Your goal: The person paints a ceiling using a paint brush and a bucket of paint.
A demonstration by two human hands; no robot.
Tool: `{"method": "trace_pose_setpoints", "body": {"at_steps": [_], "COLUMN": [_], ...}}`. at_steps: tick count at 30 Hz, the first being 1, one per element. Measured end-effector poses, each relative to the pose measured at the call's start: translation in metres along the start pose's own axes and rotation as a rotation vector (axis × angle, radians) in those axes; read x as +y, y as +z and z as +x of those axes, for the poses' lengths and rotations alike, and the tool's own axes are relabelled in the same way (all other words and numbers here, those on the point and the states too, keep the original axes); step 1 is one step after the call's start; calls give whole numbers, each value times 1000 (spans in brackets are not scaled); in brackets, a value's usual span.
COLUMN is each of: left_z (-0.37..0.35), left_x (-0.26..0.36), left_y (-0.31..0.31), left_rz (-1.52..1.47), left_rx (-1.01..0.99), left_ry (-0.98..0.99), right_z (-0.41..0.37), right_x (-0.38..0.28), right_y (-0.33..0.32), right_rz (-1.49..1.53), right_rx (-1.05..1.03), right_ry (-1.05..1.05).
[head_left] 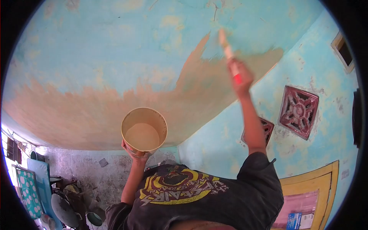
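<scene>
My right hand (240, 76) is raised high, its fingers wrapped round the handle of a paintbrush (225, 44), which is blurred by motion. The bristle end overlaps the light blue wall (126, 38) just above a freshly coated tan-brown area (207, 88). Lower down, my left hand (135, 150) grips a round paint bucket (144, 115) from below and at its side. Tan paint (142, 136) shows inside the bucket, well below its rim. A tan streak reaches up into the blue to the left of the brush.
Two dark red vent blocks (299, 111) are set in the blue side wall at right. Below them stands a yellow-framed opening (327, 191). Household clutter, including a grey basin (65, 210) and a teal polka-dot panel (28, 191), fills the lower left.
</scene>
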State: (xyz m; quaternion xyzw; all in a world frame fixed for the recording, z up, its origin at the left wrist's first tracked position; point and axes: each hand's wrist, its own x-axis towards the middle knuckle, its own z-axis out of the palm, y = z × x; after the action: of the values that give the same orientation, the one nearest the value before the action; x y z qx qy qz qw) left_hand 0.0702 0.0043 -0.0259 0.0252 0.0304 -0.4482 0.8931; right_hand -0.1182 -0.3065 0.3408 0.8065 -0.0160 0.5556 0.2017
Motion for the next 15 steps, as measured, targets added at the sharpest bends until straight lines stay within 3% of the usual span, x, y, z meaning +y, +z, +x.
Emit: {"method": "trace_pose_setpoints", "body": {"at_steps": [1, 4, 8, 11, 13, 15], "left_z": [3, -5, -2, -4, 2, 0], "left_x": [0, -2, -1, 0, 0, -3], "left_y": [1, 10, -4, -12, -13, -19], "left_rz": [-10, -38, 76, 80, 101, 154], "left_rx": [11, 35, 50, 57, 11, -18], "left_ry": [-2, -8, 81, 69, 90, 138], "right_z": [-29, -112, -135, -79, -16, 34], "right_x": [-14, -61, -82, -54, -41, -31], "right_y": [13, 45, 51, 42, 23, 2], "right_rz": [50, 251, 321, 247, 358, 280], "right_rx": [-125, -480, -844, -773, -598, -397], "right_ry": [52, -51, 31, 35, 279, 201]}}
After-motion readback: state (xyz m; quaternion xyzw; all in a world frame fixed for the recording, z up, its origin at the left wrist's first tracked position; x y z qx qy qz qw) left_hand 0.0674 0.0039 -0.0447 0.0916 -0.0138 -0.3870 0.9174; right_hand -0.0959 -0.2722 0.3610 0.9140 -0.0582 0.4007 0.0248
